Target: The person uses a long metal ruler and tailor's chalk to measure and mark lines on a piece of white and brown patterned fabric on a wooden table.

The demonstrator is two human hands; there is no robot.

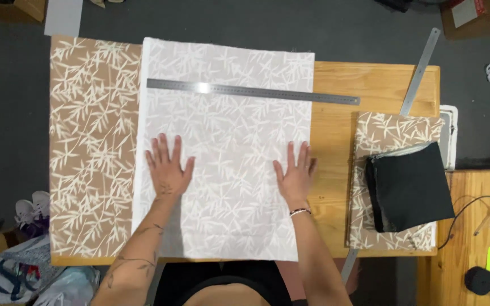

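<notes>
Under both palms lies a translucent white sheet [228, 147], through which a pale leaf pattern shows. The left hand [167, 167] is spread flat on it, fingers fanned and gripping nothing; the right hand [296, 173] is pressed down the same way, close to the sheet's right edge, with a thin bracelet [300, 212] at its wrist. Between the two hands the sheet looks smooth.

Beneath the sheet, and running out past the left hand, is a tan fabric [92, 147] printed with white leaves, which covers the left part of the wooden surface [370, 82]. To the right of the right hand a strip of bare wood shows, and beyond that a smaller stack of the same leaf-print fabric [395, 127] with a folded black cloth [409, 187] resting on top.

Farther from the hands, a long steel ruler [253, 91] lies across the upper part of the white sheet, its right end reaching onto the bare wood. A second metal ruler [421, 69] lies at a slant up and to the right of the right hand, overhanging the surface's far edge above the dark floor [341, 28].
</notes>
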